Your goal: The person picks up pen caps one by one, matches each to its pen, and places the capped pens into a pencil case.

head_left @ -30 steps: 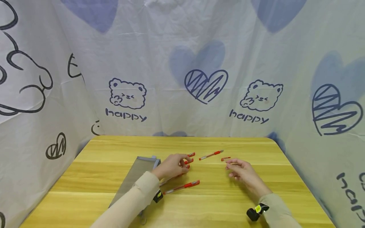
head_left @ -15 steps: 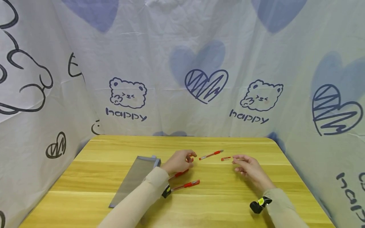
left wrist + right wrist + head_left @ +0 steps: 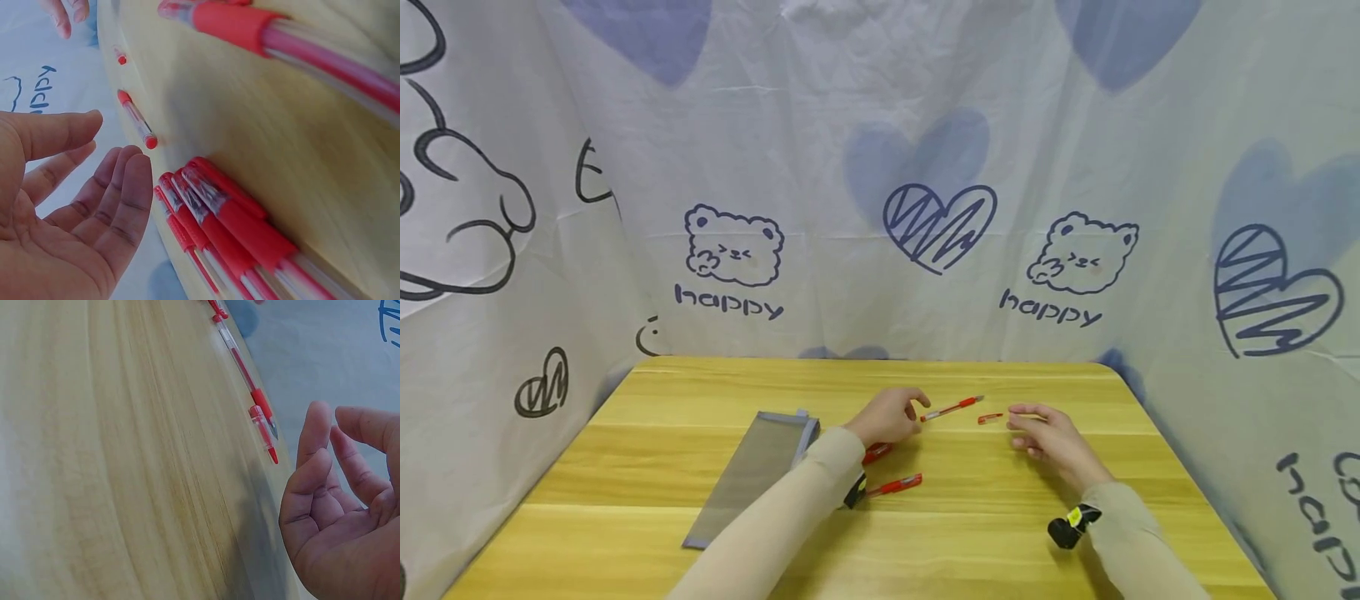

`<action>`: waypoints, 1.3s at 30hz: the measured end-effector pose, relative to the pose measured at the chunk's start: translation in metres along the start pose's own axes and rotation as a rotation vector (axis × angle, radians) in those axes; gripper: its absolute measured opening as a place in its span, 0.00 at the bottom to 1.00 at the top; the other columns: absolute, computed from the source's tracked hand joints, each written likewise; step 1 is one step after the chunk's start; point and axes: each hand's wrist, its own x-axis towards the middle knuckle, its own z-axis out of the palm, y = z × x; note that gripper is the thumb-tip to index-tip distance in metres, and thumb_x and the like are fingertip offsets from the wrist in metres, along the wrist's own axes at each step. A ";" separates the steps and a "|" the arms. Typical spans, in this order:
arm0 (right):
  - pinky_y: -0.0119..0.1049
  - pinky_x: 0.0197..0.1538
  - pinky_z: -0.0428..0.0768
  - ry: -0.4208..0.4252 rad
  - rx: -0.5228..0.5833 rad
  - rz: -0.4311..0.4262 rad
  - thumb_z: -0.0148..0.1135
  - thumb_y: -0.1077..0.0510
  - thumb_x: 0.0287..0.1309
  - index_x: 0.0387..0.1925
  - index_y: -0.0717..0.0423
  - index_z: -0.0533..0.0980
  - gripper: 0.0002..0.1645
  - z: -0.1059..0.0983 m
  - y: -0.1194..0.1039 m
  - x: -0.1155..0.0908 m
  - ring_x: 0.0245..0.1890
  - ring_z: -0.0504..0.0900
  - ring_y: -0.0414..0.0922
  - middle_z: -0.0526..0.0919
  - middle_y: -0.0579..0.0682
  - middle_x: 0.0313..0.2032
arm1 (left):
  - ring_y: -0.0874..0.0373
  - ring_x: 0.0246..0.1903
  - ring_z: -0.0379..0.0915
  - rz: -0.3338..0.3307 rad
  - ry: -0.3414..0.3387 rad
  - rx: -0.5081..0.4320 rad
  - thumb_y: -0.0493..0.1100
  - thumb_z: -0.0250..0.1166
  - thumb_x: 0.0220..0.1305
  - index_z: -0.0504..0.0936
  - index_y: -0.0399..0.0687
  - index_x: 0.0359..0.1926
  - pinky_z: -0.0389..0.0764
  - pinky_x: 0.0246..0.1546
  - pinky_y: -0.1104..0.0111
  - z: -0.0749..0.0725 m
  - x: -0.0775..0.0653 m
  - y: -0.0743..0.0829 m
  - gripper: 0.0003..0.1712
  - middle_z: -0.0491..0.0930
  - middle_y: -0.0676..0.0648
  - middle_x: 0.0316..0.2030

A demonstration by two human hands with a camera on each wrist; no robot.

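Hands (image 3: 891,414) (image 3: 1051,437) flank 1 slim, uncapped clear-barrelled pen (image 3: 953,407) on wood-grained tabletop (image 3: 985,542).

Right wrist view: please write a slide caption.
A right hand, holding nothing, near an uncapped red gel pen and a loose cap.

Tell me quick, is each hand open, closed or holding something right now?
Left hand: open, holding nothing, near the red pens.
Right hand: open, fingers loosely bent, holding nothing, near the small pen cap.
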 end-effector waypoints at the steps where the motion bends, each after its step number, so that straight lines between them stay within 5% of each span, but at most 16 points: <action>1: 0.26 0.30 0.78 0.003 -0.001 0.003 0.61 0.52 0.79 0.73 0.65 0.69 0.31 0.000 0.000 0.001 0.30 0.87 0.34 0.90 0.52 0.52 | 0.55 0.39 0.79 -0.004 -0.005 -0.004 0.35 0.69 0.71 0.82 0.44 0.66 0.83 0.47 0.59 0.000 0.002 0.001 0.23 0.86 0.44 0.43; 9: 0.27 0.30 0.78 -0.006 -0.008 -0.004 0.61 0.54 0.79 0.71 0.66 0.69 0.30 -0.001 0.004 0.004 0.30 0.86 0.34 0.89 0.55 0.53 | 0.56 0.36 0.81 -0.001 -0.033 -0.015 0.34 0.69 0.71 0.82 0.42 0.65 0.82 0.40 0.63 0.003 0.017 0.007 0.23 0.87 0.44 0.40; 25: 0.28 0.32 0.79 0.010 -0.063 0.041 0.61 0.53 0.78 0.68 0.64 0.72 0.26 -0.003 0.004 0.006 0.31 0.87 0.36 0.91 0.52 0.47 | 0.53 0.40 0.77 -0.042 0.045 0.022 0.29 0.66 0.69 0.84 0.42 0.63 0.79 0.41 0.59 0.014 0.047 0.015 0.23 0.85 0.41 0.46; 39: 0.28 0.30 0.78 0.025 -0.064 0.068 0.61 0.53 0.79 0.66 0.64 0.72 0.25 -0.002 0.002 0.014 0.28 0.86 0.35 0.92 0.54 0.47 | 0.56 0.30 0.71 -0.072 -0.020 0.107 0.36 0.64 0.76 0.85 0.45 0.63 0.76 0.40 0.62 0.022 0.061 0.009 0.18 0.85 0.43 0.41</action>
